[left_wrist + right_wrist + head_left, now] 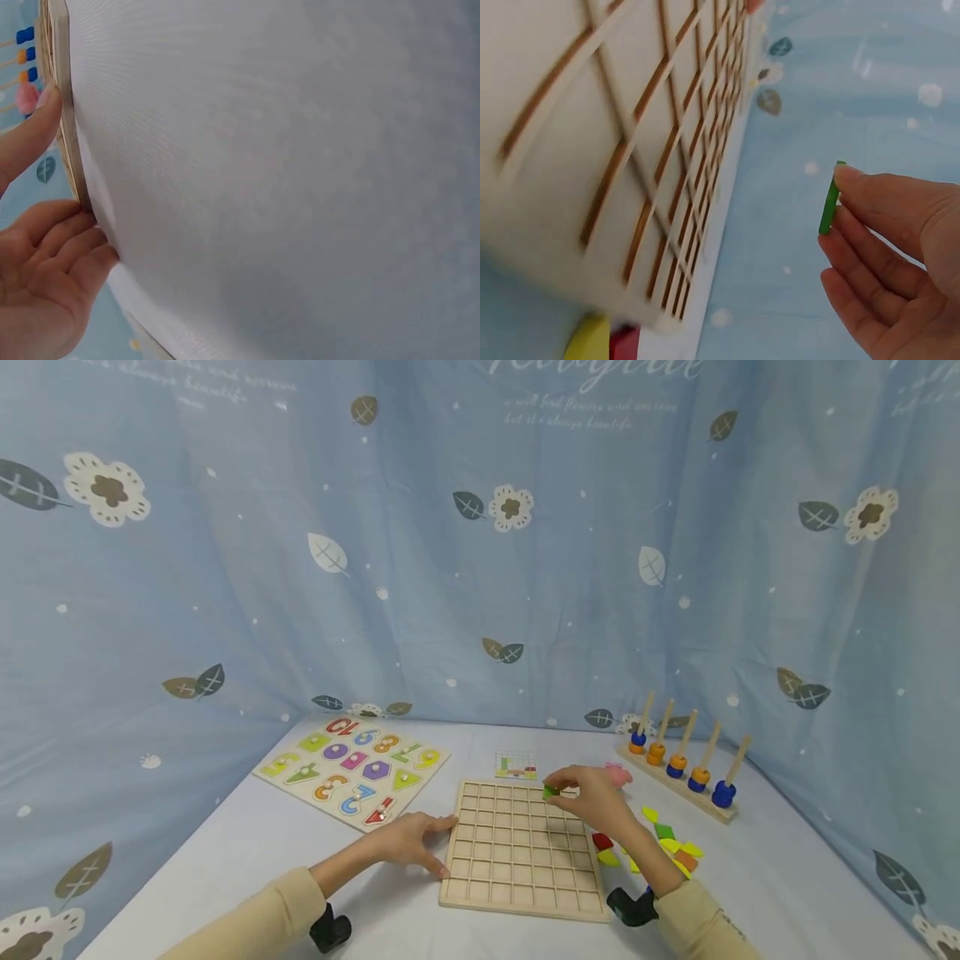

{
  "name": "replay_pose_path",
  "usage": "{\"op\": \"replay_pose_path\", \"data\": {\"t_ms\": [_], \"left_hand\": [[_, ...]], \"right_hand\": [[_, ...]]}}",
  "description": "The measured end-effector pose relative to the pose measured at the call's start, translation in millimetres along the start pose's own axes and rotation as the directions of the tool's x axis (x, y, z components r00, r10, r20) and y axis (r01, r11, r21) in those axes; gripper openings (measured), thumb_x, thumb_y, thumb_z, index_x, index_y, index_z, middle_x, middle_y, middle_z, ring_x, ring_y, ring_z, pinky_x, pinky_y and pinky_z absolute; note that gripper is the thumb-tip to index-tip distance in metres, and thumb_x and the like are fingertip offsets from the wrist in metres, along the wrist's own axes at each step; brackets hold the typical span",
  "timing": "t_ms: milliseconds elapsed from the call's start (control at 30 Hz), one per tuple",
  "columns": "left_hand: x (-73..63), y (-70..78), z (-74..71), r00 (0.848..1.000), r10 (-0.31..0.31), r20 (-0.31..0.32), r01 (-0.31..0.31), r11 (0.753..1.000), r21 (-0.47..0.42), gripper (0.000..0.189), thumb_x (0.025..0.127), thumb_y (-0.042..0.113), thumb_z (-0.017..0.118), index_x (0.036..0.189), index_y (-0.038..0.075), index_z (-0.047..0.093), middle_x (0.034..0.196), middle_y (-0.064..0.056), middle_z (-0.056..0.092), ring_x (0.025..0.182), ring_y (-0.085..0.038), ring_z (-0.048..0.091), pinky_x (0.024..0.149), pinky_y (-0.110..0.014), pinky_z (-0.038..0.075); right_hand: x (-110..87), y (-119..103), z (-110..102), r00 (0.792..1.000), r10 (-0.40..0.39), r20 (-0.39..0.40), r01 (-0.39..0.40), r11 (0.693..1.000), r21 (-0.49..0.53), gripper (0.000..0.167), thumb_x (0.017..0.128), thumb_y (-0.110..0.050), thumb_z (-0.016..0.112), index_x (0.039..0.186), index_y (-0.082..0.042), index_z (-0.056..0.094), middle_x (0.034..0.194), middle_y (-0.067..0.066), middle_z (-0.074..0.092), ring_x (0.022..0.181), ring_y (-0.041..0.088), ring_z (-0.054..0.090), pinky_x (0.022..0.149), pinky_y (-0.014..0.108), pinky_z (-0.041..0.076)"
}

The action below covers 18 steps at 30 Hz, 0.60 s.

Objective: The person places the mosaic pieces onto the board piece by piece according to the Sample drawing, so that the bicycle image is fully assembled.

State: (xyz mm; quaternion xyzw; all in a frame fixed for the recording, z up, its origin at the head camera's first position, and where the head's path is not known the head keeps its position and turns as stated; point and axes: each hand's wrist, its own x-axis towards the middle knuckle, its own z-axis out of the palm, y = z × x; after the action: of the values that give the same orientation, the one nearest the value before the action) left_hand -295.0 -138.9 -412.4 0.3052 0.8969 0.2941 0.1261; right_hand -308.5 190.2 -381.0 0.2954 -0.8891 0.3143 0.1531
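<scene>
R hand (596, 799) pinches a thin, flat green tile (829, 204), prob. light & stiff; we'd grip opp. edges. L hand (405, 839), thumb & fingers spread, touches square pale-wood gridded board (501, 849).

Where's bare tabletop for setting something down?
Bare white tabletop: left, between the number puzzle and left sleeve; right, beyond the loose tiles, in front of the peg stacker. Crowded: right of the grid board, where tiles lie around the right forearm.
</scene>
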Motion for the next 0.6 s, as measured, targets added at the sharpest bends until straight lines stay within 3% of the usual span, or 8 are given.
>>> {"op": "replay_pose_path", "data": {"t_ms": [267,600], "left_hand": [[2.2,-0.5,1.9,1.0,-0.01,0.01,0.01,1.0,-0.012,0.085,0.071,0.025,0.086,0.139,-0.004,0.046,0.144,-0.018,0.045,0.132,-0.037,0.041,0.109,-0.051,0.033],[1.0,1.8,-3.0,1.0,-0.018,-0.005,0.018,1.0,0.002,0.085,0.07,0.026,0.086,0.139,-0.004,0.047,0.143,-0.019,0.045,0.132,-0.039,0.041,0.108,-0.052,0.033]], "right_hand": [[9.1,-5.2,17.5,0.998,-0.057,-0.017,0.058,0.998,0.034,0.019,0.079,-0.006,0.077,0.098,-0.003,0.073,0.091,0.007,0.072,0.084,0.023,0.067,0.074,0.044,0.057],[21.1,-14.8,38.0,0.995,-0.028,0.098,0.02,0.997,0.08,0.02,0.082,-0.007,0.076,0.101,-0.001,0.073,0.095,0.007,0.071,0.086,0.023,0.065,0.079,0.046,0.055]]}}
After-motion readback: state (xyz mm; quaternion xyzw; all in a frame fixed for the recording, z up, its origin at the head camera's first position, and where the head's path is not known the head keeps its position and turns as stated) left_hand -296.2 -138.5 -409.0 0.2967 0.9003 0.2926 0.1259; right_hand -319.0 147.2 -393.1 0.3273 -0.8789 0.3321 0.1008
